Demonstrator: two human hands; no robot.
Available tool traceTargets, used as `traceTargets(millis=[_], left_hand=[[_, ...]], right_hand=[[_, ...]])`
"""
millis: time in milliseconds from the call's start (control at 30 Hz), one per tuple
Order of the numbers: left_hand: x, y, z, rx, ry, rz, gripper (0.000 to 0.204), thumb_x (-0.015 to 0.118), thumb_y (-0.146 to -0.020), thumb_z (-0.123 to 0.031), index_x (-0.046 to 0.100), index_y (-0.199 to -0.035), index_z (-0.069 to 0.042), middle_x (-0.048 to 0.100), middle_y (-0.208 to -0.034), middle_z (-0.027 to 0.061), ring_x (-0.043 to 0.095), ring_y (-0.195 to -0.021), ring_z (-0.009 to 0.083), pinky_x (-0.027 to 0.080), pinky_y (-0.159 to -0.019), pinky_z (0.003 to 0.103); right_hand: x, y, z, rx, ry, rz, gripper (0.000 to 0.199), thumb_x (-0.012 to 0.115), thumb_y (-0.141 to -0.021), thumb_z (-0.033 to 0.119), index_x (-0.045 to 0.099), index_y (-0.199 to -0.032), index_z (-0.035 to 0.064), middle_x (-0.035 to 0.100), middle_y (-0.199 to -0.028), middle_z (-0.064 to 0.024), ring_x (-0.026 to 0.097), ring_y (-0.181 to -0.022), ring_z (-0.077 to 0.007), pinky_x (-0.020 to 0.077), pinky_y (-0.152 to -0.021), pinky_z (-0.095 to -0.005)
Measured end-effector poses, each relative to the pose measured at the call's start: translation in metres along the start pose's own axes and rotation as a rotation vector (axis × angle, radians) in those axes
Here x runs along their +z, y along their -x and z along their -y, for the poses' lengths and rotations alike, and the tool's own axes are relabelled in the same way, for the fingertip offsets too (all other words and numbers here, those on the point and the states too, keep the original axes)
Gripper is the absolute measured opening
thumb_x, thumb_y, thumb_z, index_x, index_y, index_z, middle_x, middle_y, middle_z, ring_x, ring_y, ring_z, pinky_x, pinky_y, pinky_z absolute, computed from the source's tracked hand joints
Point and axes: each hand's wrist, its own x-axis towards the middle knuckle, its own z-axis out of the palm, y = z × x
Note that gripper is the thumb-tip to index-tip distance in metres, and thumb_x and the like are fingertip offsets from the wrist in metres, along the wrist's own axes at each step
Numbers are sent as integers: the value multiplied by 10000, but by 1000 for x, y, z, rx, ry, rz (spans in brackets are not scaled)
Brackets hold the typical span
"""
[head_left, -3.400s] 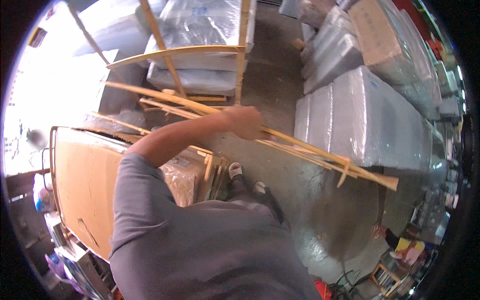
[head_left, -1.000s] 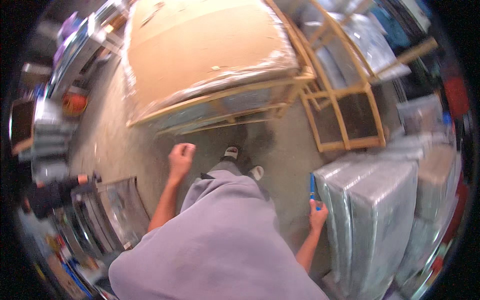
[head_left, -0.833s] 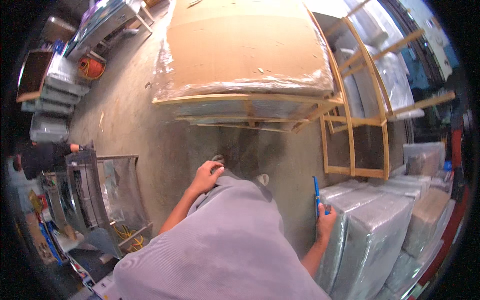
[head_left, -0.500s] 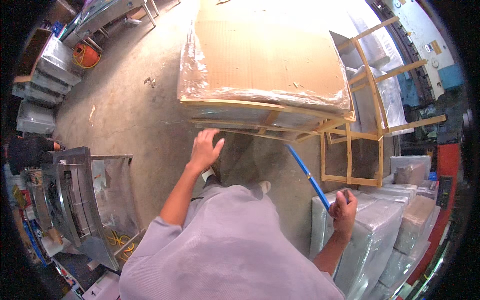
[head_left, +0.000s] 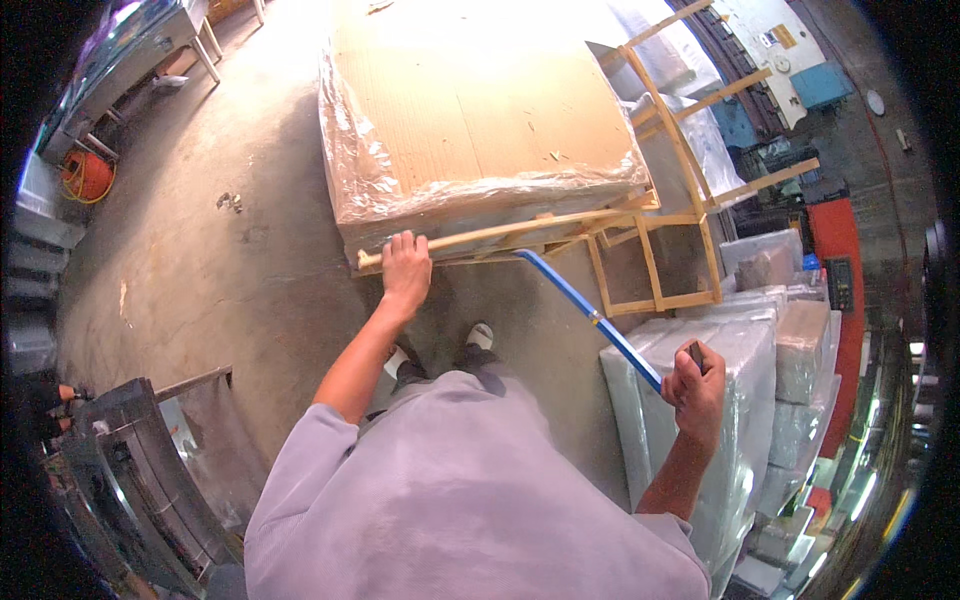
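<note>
A large cardboard-topped crate (head_left: 470, 120), with clear plastic film around its edges, stands ahead of me. Along its near side runs a loose-looking wooden frame (head_left: 480, 235). My left hand (head_left: 408, 275) has its fingers hooked over the top slat near its left end. To the right, my right hand (head_left: 694, 390) is closed around the lower end of a long blue pry bar (head_left: 600, 325). The bar slants up and left, its far tip at the wooden frame; the overlap hides whether it touches.
Bare wooden slat frames (head_left: 690, 190) lean at the crate's right. Film-wrapped boxes (head_left: 690, 370) are stacked beside my right arm. A dark metal unit (head_left: 140, 470) stands at lower left, and an orange reel (head_left: 88, 176) sits at far left. Scraps lie on the concrete floor (head_left: 200, 270).
My left hand has gone from open above the floor to gripping the slat. The slat has shifted against the crate's side. The pry bar stays in my right hand; my view has turned right.
</note>
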Motion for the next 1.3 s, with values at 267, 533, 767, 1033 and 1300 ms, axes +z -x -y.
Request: traceTargets(millis=[267,533,767,1033,1300], left_hand=[[0,130,-44,-103,56,146,73,599,-836,-164,607,-902,-135,567,-967,57,566,-969,235,431,-826,406],[36,241,-68,-11,52,223,155,604,-829,-145,608,-980,-108,598,-870,53,596,-848,245,453,-774,410],[72,300,-91,-20,5,559,241,666,-799,-153,607,-1018,-74,616,-1017,114,608,-962,300,474,-823,424],[103,355,-122,-142,-15,538,168,600,-850,-135,598,-1009,-83,629,-993,109,611,-973,293,471,-829,441],[125,391,-133,-179,50,494,221,671,-770,-132,593,-975,-100,599,-955,99,590,-952,287,449,-819,427]], right_hand=[[-20,10,-13,4,55,-315,306,608,-989,228,432,-769,110,276,-501,75,263,-371,-37,210,-371,-241],[-54,51,-44,114,-71,-343,293,606,-987,238,437,-772,134,288,-517,79,273,-378,-44,223,-363,-249],[-101,113,-102,101,0,-285,305,624,-977,263,442,-786,108,291,-514,67,267,-360,-48,229,-357,-249],[-133,134,-178,121,43,20,342,655,-953,279,450,-753,90,347,-560,56,339,-411,-43,271,-370,-247],[26,3,-326,-149,40,80,367,593,-998,321,434,-729,127,374,-571,41,362,-423,-62,285,-368,-257]])
